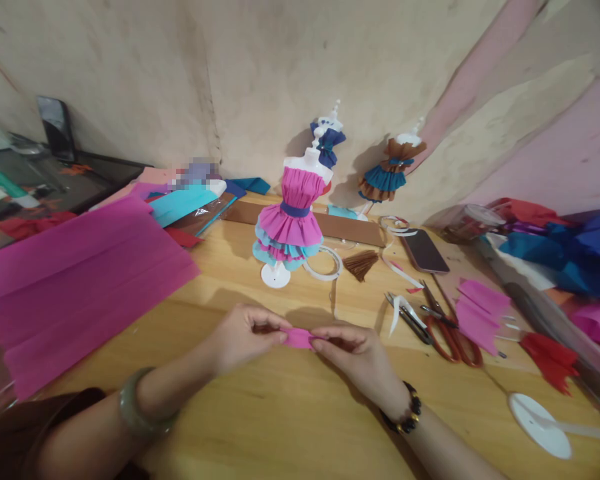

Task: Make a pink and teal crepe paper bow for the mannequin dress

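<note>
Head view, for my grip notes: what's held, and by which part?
The left hand pinches the pink piece by its left end; the right hand by its right end.

My tabletop (240, 433) is yellow-brown wood with thin lines in it. A little doll stand (293, 213) in a pink and blue dress stands up straight on it. Just to its right are a white ring (339, 265) and a brown fan of strips (361, 265). Farther right I see snips (414, 323), orange-handled scissors (447, 340), a pink scrap (480, 313), a red scrap (550, 360) and a flat white disc (539, 425).
</note>
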`<state>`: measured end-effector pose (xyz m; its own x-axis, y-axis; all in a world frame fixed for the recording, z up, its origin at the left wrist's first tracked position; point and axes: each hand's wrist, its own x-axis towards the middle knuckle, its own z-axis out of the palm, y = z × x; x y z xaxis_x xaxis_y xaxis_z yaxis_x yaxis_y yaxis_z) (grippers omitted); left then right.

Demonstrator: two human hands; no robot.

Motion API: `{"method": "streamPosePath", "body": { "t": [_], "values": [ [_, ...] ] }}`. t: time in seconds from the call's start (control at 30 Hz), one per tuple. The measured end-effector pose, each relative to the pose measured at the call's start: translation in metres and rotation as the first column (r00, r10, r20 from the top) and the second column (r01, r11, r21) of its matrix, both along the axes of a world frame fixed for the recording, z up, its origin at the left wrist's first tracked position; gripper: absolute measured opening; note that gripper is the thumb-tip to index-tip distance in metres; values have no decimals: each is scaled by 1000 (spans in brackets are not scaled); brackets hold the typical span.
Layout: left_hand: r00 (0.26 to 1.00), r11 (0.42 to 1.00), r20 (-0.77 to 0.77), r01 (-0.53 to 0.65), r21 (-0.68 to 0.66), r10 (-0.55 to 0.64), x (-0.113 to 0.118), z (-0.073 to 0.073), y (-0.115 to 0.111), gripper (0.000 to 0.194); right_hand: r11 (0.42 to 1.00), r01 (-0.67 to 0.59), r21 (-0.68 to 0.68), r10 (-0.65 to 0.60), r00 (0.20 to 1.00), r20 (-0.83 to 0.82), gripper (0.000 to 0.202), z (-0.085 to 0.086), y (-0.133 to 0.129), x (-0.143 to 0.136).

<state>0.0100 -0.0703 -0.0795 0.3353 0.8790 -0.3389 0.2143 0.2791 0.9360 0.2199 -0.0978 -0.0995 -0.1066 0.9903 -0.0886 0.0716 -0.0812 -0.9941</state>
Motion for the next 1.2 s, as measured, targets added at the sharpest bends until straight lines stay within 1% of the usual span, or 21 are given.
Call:
{"method": "streamPosePath", "body": {
  "t": [0.13, 0.27, 0.4, 0.47, 0.73, 0.87, 0.97, 1.07, 1.2],
  "values": [
    [1000, 1000, -10, -10, 24, 10, 1, -3, -2, 19, 999, 51, 3, -51, 998, -24, 13, -4, -2, -2],
    [998, 996, -48, -41, 82, 45, 2, -6, -4, 19, 995, 76, 59, -79, 995, 61, 12, -6, -4, -3],
    [995, 991, -85, -44, 126, 55, 4, -4, -5, 19, 986, 69, 152, -93, 984, 151, 11, -4, -5, -4],
    [993, 989, -102, -42, 145, 57, 4, -3, -5, 19, 984, 61, 169, -92, 979, 181, 10, -2, -5, -4],
    [989, 977, -145, -10, 214, 42, 3, -10, -5, 20, 990, 39, 138, -69, 973, 220, 13, 0, -5, -5],
    [987, 968, -158, 21, 249, 19, 3, -10, -5, 17, 994, 0, 112, -29, 967, 252, 17, 2, -7, -3],
    [987, 958, -161, 43, 285, 4, 3, -8, -4, 17, 991, -20, 135, -18, 960, 279, 17, 3, -6, -2],
    [986, 962, -163, 65, 266, -21, 2, -6, -4, 16, 991, -38, 127, 3, 963, 270, 17, 3, -5, -2],
    [992, 986, -119, 70, 149, -52, 2, -2, -4, 15, 998, -44, 36, 38, 987, 154, 23, 4, -4, -2]
  ]
}}
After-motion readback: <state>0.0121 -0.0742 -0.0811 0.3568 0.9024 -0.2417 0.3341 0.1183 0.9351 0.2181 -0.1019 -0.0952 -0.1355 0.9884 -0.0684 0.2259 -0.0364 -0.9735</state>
